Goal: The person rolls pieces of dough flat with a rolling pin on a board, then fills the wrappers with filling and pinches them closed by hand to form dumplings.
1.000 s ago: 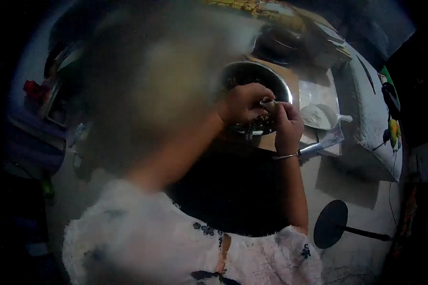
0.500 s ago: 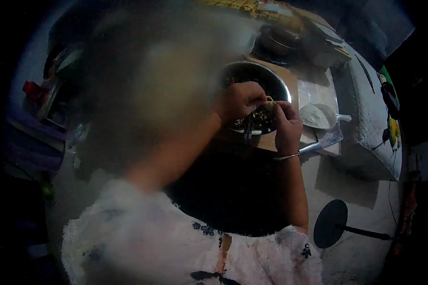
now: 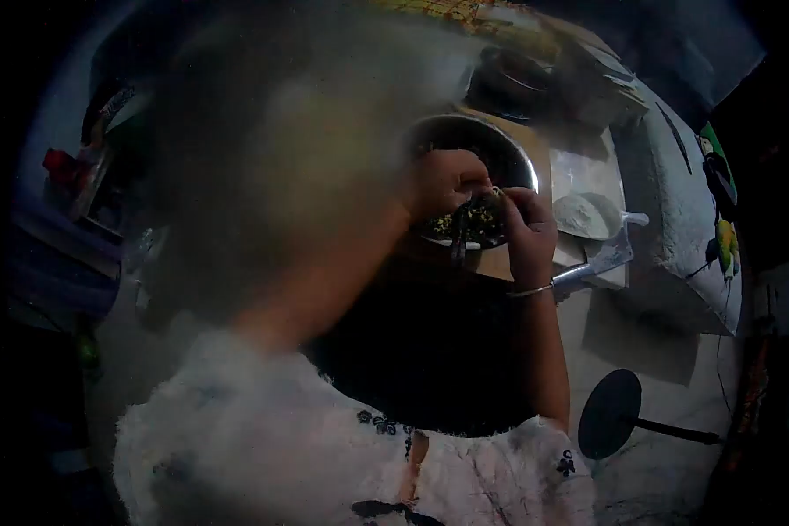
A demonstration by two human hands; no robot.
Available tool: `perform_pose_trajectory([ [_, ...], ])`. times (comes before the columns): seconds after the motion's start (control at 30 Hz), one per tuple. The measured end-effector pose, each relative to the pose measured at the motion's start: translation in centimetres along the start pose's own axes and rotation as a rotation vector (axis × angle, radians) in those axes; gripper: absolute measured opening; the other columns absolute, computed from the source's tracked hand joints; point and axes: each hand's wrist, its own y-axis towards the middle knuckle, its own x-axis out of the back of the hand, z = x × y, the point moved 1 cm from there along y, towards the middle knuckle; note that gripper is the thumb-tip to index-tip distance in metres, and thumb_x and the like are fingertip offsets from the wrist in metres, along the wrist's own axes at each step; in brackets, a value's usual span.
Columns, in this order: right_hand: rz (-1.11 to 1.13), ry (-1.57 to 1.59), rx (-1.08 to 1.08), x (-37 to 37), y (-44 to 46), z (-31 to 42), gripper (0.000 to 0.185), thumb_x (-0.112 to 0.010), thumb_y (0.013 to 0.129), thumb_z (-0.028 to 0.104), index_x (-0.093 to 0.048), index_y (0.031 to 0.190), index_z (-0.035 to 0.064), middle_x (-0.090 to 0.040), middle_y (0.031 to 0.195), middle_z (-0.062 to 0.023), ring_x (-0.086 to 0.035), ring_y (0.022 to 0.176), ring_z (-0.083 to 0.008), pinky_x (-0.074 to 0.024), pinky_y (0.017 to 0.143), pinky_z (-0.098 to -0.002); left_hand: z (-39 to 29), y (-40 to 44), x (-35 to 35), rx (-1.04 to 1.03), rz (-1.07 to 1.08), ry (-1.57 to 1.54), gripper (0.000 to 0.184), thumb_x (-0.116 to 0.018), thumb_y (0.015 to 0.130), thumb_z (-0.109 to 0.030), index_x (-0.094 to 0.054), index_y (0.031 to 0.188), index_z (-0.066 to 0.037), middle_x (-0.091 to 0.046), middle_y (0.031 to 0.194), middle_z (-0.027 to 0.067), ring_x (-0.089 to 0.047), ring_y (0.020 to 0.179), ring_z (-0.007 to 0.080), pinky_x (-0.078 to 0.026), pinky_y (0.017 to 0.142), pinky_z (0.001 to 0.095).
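Note:
Over a metal bowl (image 3: 528,162) my left hand (image 3: 451,182) and my right hand (image 3: 530,230) meet with fingertips pinched. Between them is a small pale dumpling (image 3: 496,191), mostly hidden by the fingers; both hands are closed on it. Chopped filling (image 3: 478,219) with green and yellow bits lies in the bowl under the hands. A dark utensil handle (image 3: 458,241) sticks out over the bowl's near rim. A bracelet circles my right wrist.
Right of the bowl stands a white bowl of flour (image 3: 580,215), beside a cleaver (image 3: 609,256). A wooden board (image 3: 498,260) lies under the metal bowl. A dark pot (image 3: 508,83) stands behind. A round black base (image 3: 611,412) is lower right. Haze blurs the left side.
Both hands stay over the bowl, with small shifts of the fingers. Less of the dumpling shows between the fingertips now than before.

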Motion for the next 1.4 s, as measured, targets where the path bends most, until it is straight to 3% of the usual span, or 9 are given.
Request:
perform_pose_trajectory([
  [0.2, 0.031, -0.152, 0.164, -0.3, -0.1, 0.1, 0.017, -0.067, 0.086, 0.008, -0.062, 0.101, 0.0007, -0.065, 0.094, -0.0073, -0.062, 0.086, -0.0131, -0.0498, 0.075, -0.0255, -0.1, -0.1, -0.1, 0.019, 0.012, -0.057, 0.009, -0.068, 0.072, -0.004, -0.060, 0.075, -0.004, -0.061, 0.077, 0.0110, -0.061, 0.076, 0.0292, -0.048, 0.065, 0.0362],
  [0.33, 0.008, -0.220, 0.125, -0.3, -0.2, 0.4, 0.015, -0.068, 0.085, 0.008, -0.063, 0.098, 0.0007, -0.064, 0.094, -0.0073, -0.062, 0.085, -0.0137, -0.0500, 0.074, -0.0261, 0.1, 0.0, -0.2, 0.022, 0.034, -0.042, 0.011, -0.070, 0.073, -0.007, -0.063, 0.081, -0.006, -0.063, 0.081, 0.0107, -0.062, 0.079, 0.0285, -0.049, 0.069, 0.0360],
  [0.6, -0.030, -0.444, 0.328, -0.1, 0.0, -0.1, 0.010, -0.068, 0.083, 0.004, -0.064, 0.092, 0.0024, -0.062, 0.089, -0.0071, -0.061, 0.080, -0.0167, -0.0498, 0.070, -0.0283, 0.0, 0.0, 0.1, 0.131, 0.208, -0.083, 0.023, -0.074, 0.075, -0.016, -0.069, 0.097, -0.009, -0.065, 0.089, 0.0108, -0.062, 0.086, 0.0276, -0.050, 0.076, 0.0362],
  [0.73, 0.006, -0.452, 0.327, -0.2, -0.3, 0.3, 0.012, -0.068, 0.082, 0.004, -0.064, 0.093, 0.0034, -0.063, 0.091, -0.0077, -0.062, 0.081, -0.0172, -0.0501, 0.070, -0.0285, 0.5, 0.0, -0.2, 0.074, 0.167, 0.022, 0.020, -0.073, 0.076, -0.019, -0.070, 0.092, -0.008, -0.065, 0.088, 0.0106, -0.062, 0.086, 0.0275, -0.050, 0.075, 0.0360],
  [0.8, -0.041, -0.225, 0.168, 0.2, 0.0, -0.7, 0.012, -0.068, 0.081, 0.004, -0.066, 0.093, 0.0040, -0.065, 0.092, -0.0085, -0.063, 0.082, -0.0174, -0.0505, 0.072, -0.0285, 0.5, 0.0, -0.2, 0.083, 0.166, 0.033, 0.019, -0.073, 0.076, -0.020, -0.071, 0.090, -0.008, -0.065, 0.087, 0.0105, -0.062, 0.085, 0.0274, -0.050, 0.075, 0.0359],
  [1.03, -0.020, -0.368, 0.110, 0.6, -0.1, -0.3, 0.008, -0.068, 0.082, 0.005, -0.068, 0.089, 0.0034, -0.067, 0.086, -0.0079, -0.064, 0.079, -0.0180, -0.0510, 0.072, -0.0293, 0.2, 0.0, -0.2, 0.136, 0.229, 0.004, 0.017, -0.073, 0.075, -0.019, -0.071, 0.089, -0.008, -0.065, 0.086, 0.0110, -0.063, 0.081, 0.0282, -0.050, 0.073, 0.0363],
  [1.2, 0.008, -0.461, 0.194, 0.4, 0.1, -0.2, 0.006, -0.068, 0.081, 0.006, -0.068, 0.087, 0.0035, -0.067, 0.085, -0.0082, -0.064, 0.077, -0.0183, -0.0507, 0.069, -0.0302, 0.2, 0.1, -0.5, 0.140, 0.226, 0.000, 0.016, -0.073, 0.075, -0.015, -0.069, 0.089, -0.007, -0.065, 0.087, 0.0114, -0.063, 0.082, 0.0292, -0.050, 0.073, 0.0366],
  [1.4, -0.022, -0.401, 0.168, -0.4, -0.2, 0.9, 0.005, -0.070, 0.081, 0.006, -0.068, 0.084, 0.0028, -0.067, 0.080, -0.0077, -0.064, 0.074, -0.0166, -0.0506, 0.067, -0.0299, -0.7, 0.1, -0.3, 0.145, 0.182, -0.033, 0.013, -0.070, 0.072, -0.007, -0.065, 0.084, -0.006, -0.064, 0.087, 0.0128, -0.062, 0.082, 0.0306, -0.049, 0.072, 0.0379],
])
